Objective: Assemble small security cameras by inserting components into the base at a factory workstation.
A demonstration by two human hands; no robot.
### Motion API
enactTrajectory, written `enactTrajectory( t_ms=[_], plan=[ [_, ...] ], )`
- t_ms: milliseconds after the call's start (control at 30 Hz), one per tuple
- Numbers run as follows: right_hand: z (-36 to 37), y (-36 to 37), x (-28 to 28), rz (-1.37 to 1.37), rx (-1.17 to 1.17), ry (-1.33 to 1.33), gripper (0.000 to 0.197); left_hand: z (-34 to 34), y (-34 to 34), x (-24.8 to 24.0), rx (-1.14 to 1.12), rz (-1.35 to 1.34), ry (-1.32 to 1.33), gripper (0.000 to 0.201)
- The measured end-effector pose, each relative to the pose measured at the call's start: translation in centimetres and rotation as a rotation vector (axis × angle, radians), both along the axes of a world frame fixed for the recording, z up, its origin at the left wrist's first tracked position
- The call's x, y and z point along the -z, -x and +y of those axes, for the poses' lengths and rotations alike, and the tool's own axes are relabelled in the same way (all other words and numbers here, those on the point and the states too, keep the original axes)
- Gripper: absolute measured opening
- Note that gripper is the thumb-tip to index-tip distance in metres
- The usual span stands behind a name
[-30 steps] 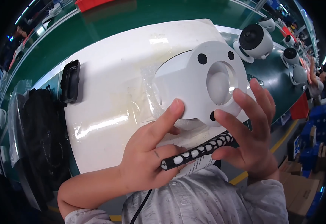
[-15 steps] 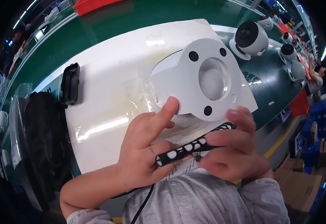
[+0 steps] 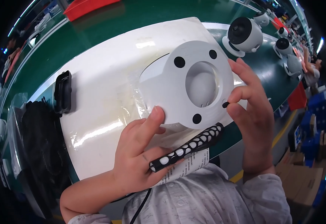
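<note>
At the centre of the frame, white ring base (image 3: 175,84): flat ring face toward the view, three black foot pads (image 3: 179,62) set around a large hole; lying between both hands, left fingertip at the lower-left edge, right fingers at the right rim.
Right hand (image 3: 250,104): thumb and forefinger nearly together, pinching a small black disc (image 3: 225,105) against or just over the ring; cannot tell which.
Left hand (image 3: 137,158): fingers closed on the lower end of a black perforated strip (image 3: 187,150), slanting up to just below the ring; printed paper (image 3: 196,163) beneath.
White board (image 3: 96,115): under the base, with a shallow black tray (image 3: 63,92) by the left edge.
Upper right of the frame: black-faced ball cameras (image 3: 245,35) on a green bench (image 3: 265,69).
</note>
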State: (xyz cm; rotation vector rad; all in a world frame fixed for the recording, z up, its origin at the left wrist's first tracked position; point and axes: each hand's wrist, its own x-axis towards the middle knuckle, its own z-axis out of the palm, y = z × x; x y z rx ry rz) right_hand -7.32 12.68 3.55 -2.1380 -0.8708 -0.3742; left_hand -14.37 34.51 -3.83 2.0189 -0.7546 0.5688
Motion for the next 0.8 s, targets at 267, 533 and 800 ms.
enactTrajectory(
  t_ms=[267,533,800],
  plan=[
    [-0.7,0.4,1.0,-0.402,0.088,0.111,0.024,-0.3,0.0,0.2,-0.032,0.001,0.031,0.020],
    [0.7,-2.0,-0.2,0.824,-0.262,-0.572,0.026,0.5,-0.2,0.3,0.080,-0.033,0.021,0.018],
    [7.8,-20.9,3.6,-0.675,0.060,0.288,0.014,1.2,-1.0,0.3,0.170,0.186,0.124,0.020]
  ],
)
